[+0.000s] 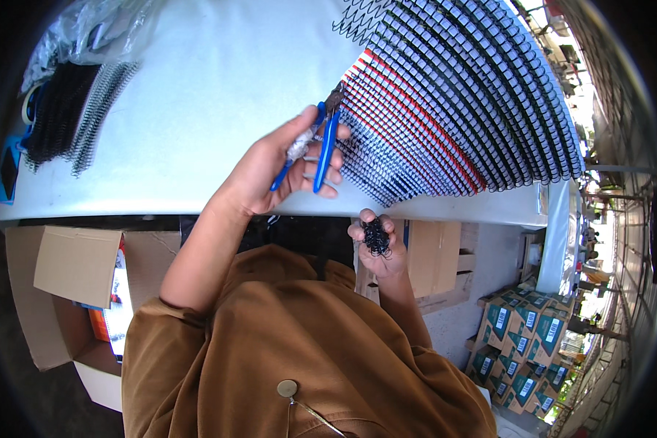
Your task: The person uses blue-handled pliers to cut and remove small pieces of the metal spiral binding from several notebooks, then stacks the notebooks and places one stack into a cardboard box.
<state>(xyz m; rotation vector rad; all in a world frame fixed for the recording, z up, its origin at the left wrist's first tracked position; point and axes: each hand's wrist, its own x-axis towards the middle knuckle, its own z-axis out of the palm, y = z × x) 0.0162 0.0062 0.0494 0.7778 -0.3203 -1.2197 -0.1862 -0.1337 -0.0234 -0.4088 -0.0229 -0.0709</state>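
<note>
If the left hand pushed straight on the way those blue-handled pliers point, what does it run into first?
Most likely the fanned row of black wire-spiral-bound notebooks: the nose of the blue-handled pliers in the left hand already sits at the row's near edge, though depth is unclear.

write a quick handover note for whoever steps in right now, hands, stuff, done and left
Left hand: shut on blue-handled pliers, tip at the fanned row of spiral-bound notebooks on the white table.
Right hand: below the table edge, shut on a clump of black wire offcuts.
Loose black wire coils lie far left.
Done: some wire is already clipped, judging by the offcuts.
Left: cannot tell how many notebooks remain.
</note>
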